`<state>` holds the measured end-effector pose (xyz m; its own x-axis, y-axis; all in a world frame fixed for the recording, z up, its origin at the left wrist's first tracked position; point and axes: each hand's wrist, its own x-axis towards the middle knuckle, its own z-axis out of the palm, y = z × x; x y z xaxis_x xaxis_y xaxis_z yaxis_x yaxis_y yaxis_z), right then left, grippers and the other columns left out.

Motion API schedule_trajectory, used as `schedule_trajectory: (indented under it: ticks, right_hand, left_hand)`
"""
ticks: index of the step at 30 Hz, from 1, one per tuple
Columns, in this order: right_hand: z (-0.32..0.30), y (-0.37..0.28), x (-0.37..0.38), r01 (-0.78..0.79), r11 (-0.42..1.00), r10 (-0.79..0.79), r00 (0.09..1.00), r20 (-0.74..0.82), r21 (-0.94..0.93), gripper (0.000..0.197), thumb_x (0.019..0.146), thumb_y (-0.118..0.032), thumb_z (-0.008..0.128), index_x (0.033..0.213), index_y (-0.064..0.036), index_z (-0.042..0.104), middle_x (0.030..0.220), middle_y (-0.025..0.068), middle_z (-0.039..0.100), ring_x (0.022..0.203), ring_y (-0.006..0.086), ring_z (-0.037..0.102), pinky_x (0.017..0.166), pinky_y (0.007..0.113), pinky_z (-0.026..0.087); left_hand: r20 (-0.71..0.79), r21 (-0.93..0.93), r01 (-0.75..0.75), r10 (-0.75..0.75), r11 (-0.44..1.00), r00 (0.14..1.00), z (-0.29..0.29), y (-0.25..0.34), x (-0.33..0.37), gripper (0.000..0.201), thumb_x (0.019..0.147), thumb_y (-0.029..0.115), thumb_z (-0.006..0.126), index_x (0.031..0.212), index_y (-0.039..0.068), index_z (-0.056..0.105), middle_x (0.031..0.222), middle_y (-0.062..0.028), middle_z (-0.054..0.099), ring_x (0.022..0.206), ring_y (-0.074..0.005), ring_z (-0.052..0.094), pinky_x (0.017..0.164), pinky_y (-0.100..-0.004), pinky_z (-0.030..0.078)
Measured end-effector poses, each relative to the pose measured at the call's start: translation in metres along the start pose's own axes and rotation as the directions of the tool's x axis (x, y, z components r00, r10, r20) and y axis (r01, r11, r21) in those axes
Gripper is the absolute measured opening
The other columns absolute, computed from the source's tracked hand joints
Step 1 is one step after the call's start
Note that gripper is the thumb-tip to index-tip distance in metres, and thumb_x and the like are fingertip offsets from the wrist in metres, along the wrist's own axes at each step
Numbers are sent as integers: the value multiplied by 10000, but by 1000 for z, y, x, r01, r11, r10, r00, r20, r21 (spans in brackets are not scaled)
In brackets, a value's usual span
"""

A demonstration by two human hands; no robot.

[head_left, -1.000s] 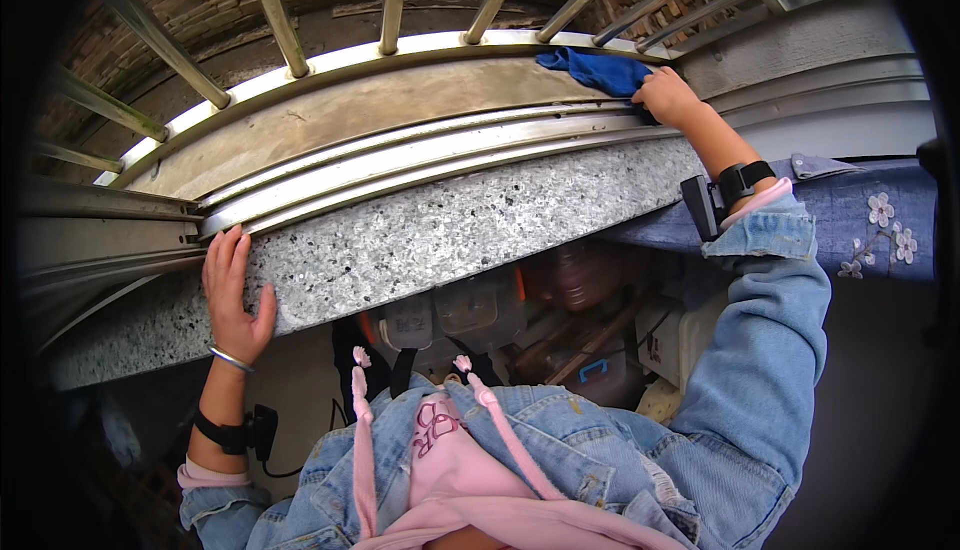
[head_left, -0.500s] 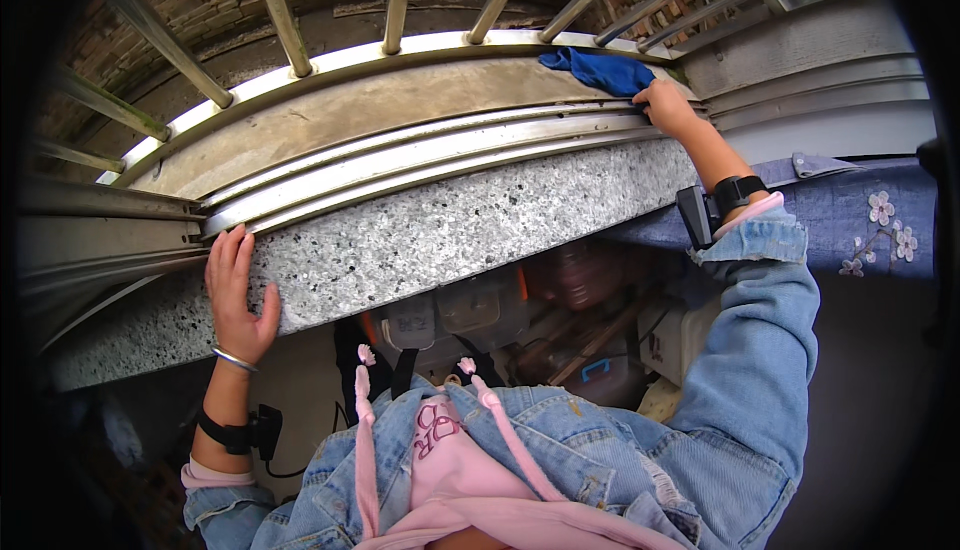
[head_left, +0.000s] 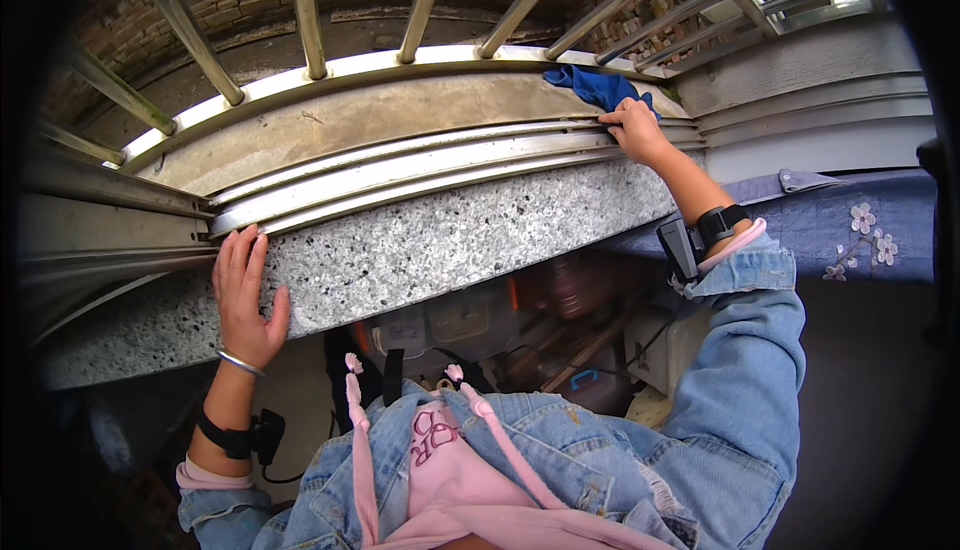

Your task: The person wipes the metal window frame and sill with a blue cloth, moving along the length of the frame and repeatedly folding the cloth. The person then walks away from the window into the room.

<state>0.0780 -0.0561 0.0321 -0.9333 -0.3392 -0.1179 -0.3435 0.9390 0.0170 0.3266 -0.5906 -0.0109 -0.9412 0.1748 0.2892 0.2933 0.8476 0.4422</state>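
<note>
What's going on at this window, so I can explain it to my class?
Someone in a denim jacket has both arms reached toward the window. Their left hand rests on the speckled stone sill, fingertips at the metal track. Their right hand is farther along that track, beside a bunched blue cloth on the ledge beyond; whether it grips the cloth is unclear.

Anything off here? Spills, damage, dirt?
No spill or clear damage visible. The concrete ledge is blotchy, with a small dark mark toward its left: debris or crack, can't tell. Dark specks also dirty the metal window track near the right hand.
</note>
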Motion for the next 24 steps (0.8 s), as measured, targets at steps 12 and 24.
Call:
schedule_trajectory:
  ticks: [12,24]
  right_hand:
    - [-5,45,-11,93,986,-98,995,-28,-138,313,712,-38,699,1010,-134,708,877,78,569,920,277,547,834,373,451]
    - [-12,30,8,-94,936,116,992,46,-340,172,739,-175,713,893,-101,739,951,121,633,1038,316,520,916,431,382]
  left_hand:
    - [11,3,-6,6,1000,1000,-1,0,0,622,746,36,592,1343,-13,425,1386,-186,426,1320,-376,347,1083,-457,246]
    - [1,3,-20,20,1000,1000,-1,1,1,613,743,39,594,1332,-25,434,1381,-191,428,1317,-377,350,1083,-457,249]
